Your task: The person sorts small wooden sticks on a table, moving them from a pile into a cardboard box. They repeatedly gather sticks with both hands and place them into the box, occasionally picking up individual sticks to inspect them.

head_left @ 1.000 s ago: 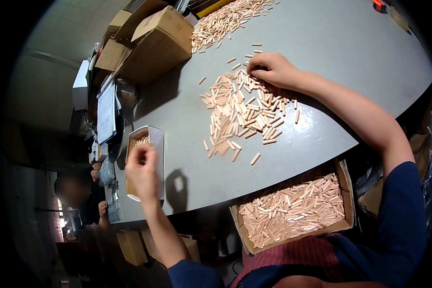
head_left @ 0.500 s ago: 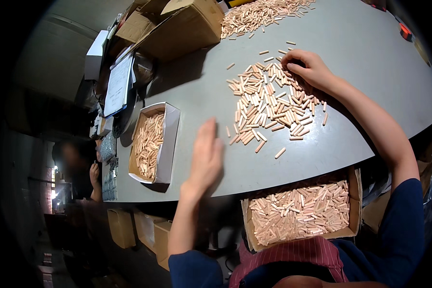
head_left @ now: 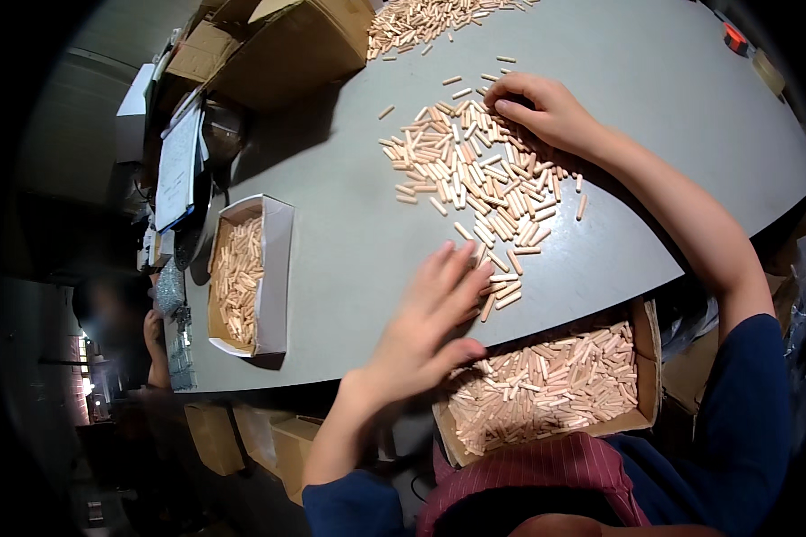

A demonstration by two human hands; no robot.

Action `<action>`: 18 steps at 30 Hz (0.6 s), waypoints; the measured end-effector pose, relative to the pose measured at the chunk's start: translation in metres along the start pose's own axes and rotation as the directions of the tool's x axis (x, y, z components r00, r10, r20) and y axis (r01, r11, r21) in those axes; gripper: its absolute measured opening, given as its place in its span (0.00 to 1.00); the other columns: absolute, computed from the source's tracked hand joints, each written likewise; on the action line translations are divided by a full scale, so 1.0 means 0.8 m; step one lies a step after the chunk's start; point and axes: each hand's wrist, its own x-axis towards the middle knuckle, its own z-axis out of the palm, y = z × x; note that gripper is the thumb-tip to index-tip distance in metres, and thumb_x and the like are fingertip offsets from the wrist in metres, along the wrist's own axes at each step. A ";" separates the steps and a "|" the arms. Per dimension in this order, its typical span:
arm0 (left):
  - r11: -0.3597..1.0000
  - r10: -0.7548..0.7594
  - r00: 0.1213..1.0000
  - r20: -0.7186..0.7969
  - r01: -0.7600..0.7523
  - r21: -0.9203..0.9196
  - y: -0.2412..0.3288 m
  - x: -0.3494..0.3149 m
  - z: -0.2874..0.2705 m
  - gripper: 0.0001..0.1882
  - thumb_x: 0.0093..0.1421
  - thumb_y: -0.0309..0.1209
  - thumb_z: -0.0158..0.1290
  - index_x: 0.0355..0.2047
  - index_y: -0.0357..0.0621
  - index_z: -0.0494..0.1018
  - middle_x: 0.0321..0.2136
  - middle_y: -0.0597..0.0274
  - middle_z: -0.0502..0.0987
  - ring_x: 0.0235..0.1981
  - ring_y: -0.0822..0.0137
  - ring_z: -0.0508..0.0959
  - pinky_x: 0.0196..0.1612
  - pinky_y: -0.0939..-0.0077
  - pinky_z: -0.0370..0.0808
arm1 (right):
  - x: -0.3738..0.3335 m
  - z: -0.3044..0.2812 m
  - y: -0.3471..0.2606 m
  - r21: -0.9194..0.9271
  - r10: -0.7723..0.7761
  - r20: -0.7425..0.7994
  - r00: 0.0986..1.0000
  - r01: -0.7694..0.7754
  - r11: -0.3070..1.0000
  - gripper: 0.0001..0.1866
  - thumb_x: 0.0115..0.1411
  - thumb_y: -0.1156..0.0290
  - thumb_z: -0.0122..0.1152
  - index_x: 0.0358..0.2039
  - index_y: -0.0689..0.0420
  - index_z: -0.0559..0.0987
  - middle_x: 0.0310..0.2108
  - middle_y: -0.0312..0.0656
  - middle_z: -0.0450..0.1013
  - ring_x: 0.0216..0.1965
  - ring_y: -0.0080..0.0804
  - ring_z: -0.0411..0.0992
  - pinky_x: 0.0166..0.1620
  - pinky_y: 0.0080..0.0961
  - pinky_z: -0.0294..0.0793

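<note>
Short pale wooden dowels (head_left: 461,170) lie in a loose, thinly spread pile on the grey table (head_left: 340,224). My left hand (head_left: 421,327) is at the table's near edge, palm down and fingers spread; its fingertips touch the nearest dowels of the pile. It grips nothing. My right hand (head_left: 551,112) rests at the pile's far right side. Its fingers are bent, with the thumb close to the index finger; whatever lies between the tips is hidden.
An open cardboard box (head_left: 650,358) full of dowels sits below the table edge, against my apron. On the left stands a smaller white-sided box (head_left: 278,277) of dowels. Farther back are another dowel heap (head_left: 439,22), a large carton (head_left: 287,58) and a clipboard (head_left: 177,170). Someone's arm (head_left: 157,349) shows far left.
My left hand has moved right, onto the near dowels, and its fingers have spread. Several dowels there lie closer to the table edge. My right hand stays at the pile; the view has shifted slightly.
</note>
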 end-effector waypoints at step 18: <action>0.965 -0.221 0.893 -0.392 0.260 0.047 -0.011 -0.042 0.004 0.19 0.57 0.19 0.57 0.49 0.43 0.83 0.37 0.59 0.78 0.39 0.62 0.73 0.44 0.70 0.71 | 0.002 -0.001 0.009 0.034 -0.050 0.069 0.996 0.048 0.998 0.06 0.66 0.76 0.58 0.41 0.62 0.81 0.43 0.39 0.78 0.46 0.30 0.76 0.52 0.27 0.75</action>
